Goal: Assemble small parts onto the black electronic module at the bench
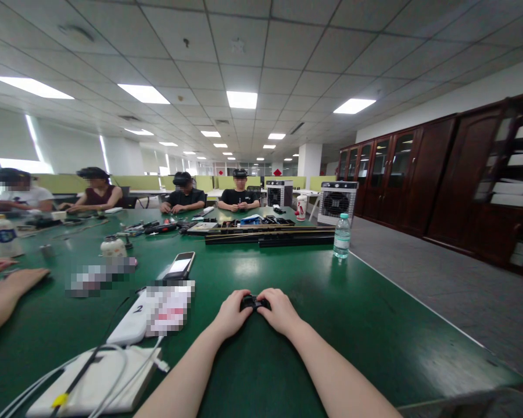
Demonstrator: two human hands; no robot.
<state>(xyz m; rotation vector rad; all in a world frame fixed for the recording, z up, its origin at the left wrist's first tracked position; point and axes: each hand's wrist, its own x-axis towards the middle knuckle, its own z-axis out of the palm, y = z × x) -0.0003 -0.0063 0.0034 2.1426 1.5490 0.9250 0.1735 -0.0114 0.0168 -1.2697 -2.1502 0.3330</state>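
Observation:
Both hands hold a small black object point(254, 302) between them, low over the green tabletop; its shape resembles a game controller, but most of it is covered by fingers. My left hand point(232, 315) is closed on its left end, the thumb lying along the near side. On the right end, my right hand point(280, 312) is closed in the same way, its thumb close to the left one. Left of my hands lie a white box-like device marked 2 point(133, 319) and a phone point(182, 265) with a lit screen.
The green table point(353, 348) carries a white box with cables point(126, 374) at near left. Long black bars point(296, 238) lie further back, with a water bottle point(341, 237) at their right end. A neighbour's hand point(21, 281) rests at far left; several people sit beyond.

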